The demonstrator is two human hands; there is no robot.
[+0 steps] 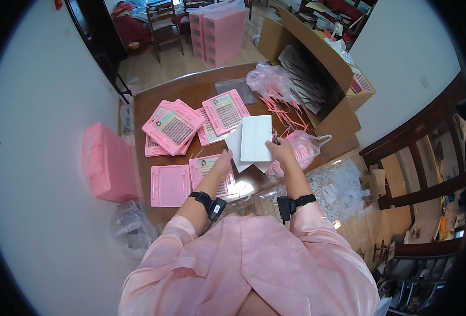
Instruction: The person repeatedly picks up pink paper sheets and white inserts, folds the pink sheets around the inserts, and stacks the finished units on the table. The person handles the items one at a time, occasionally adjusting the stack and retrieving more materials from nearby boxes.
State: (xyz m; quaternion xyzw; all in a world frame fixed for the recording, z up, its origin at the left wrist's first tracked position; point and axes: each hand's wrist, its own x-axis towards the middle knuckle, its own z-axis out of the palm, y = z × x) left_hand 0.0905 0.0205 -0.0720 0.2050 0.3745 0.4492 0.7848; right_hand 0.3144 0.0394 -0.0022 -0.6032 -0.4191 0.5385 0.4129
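Note:
A white rectangular board (256, 138) with rounded corners is above the table's near edge, over several loose white sheets (235, 147). My right hand (282, 151) grips the board's right edge, thumb on top. A thin dark tool (275, 137) sticks up beside those fingers; its kind I cannot make out. At the sheets' left edge my left hand (223, 163) is closed, fingers partly hidden. Beneath it lies a pink tray with a printed card (201, 167), next to a plain pink tray (170, 186). More pink trays with printed cards (174, 126) are piled farther back.
The brown table (149, 95) also bears a clear plastic bag (270, 79), pink strips (280, 113), a pink-filled bag (302, 150) and an open carton (317, 47) of wrapped flat pieces. Pink drawer units (222, 34) stand beyond; a wrapped pink block (109, 163) is at left.

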